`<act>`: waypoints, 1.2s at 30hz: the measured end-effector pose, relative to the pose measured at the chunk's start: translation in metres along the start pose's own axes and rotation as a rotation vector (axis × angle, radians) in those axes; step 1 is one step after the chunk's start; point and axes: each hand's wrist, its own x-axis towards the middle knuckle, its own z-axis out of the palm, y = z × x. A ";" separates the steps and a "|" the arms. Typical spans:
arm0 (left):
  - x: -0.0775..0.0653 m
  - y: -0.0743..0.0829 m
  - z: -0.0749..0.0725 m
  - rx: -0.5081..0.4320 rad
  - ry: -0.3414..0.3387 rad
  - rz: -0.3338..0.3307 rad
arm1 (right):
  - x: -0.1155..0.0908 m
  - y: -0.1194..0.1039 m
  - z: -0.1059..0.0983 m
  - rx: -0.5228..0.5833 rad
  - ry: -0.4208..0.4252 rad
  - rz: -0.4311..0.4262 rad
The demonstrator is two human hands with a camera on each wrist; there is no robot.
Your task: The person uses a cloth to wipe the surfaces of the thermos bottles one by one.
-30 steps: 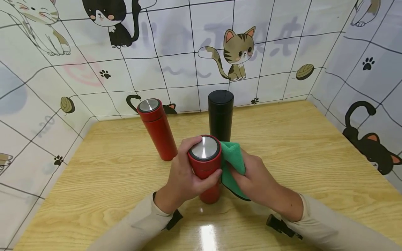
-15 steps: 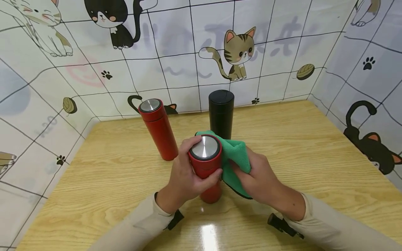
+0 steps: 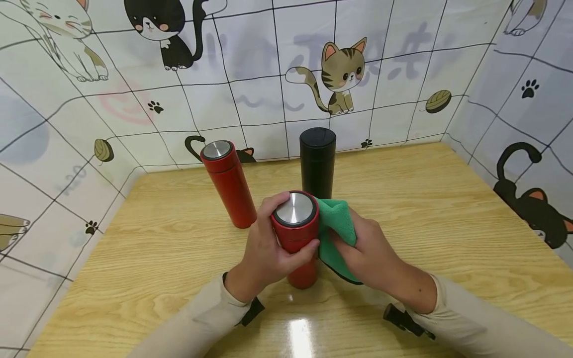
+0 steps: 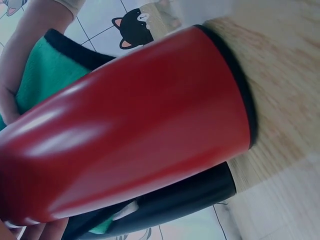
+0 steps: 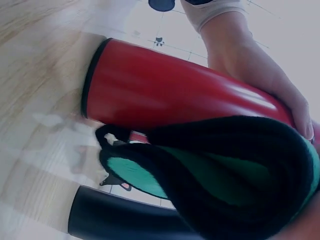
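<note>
Upright at the middle of the table stands a red thermos bottle (image 3: 295, 233) with a shiny steel lid top. My left hand (image 3: 268, 248) grips it just under the lid, thumb across the near side. My right hand (image 3: 369, 251) holds a folded green cloth (image 3: 334, 219) with black edging against the bottle's right side. In the left wrist view the red bottle (image 4: 135, 120) fills the middle and its black base is close over the wood. The right wrist view has the folded cloth (image 5: 225, 165) along the bottle, with its far part hidden behind the bottle in the head view.
A second red thermos (image 3: 229, 184) stands behind to the left. Just behind the held bottle is a black thermos (image 3: 318, 161), its lower part hidden. The wooden table (image 3: 425, 199) meets a cat-patterned cloth wall (image 3: 255, 99) at the back and sides.
The cloth first reached round behind the bottle's top to the left, then drew back to its right side. My left hand keeps its hold; the whole view has shifted slightly.
</note>
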 end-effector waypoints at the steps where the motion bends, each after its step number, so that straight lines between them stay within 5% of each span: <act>1: 0.000 0.000 0.000 -0.002 -0.001 0.000 | 0.000 -0.001 -0.001 -0.003 0.018 -0.005; 11: -0.001 0.001 0.000 -0.005 -0.006 -0.019 | 0.000 0.001 -0.001 -0.008 -0.062 -0.002; 18: 0.000 0.001 0.000 -0.011 -0.004 -0.008 | -0.002 -0.001 -0.002 -0.004 0.048 -0.031; 24: 0.000 0.002 -0.001 -0.009 -0.017 -0.019 | 0.001 0.003 -0.002 0.017 -0.044 -0.012; 30: 0.001 0.002 -0.001 -0.020 -0.013 -0.012 | 0.001 0.004 -0.003 -0.017 0.011 -0.037; 36: 0.001 0.002 -0.001 -0.024 -0.011 -0.011 | 0.002 0.003 -0.004 0.023 -0.063 -0.027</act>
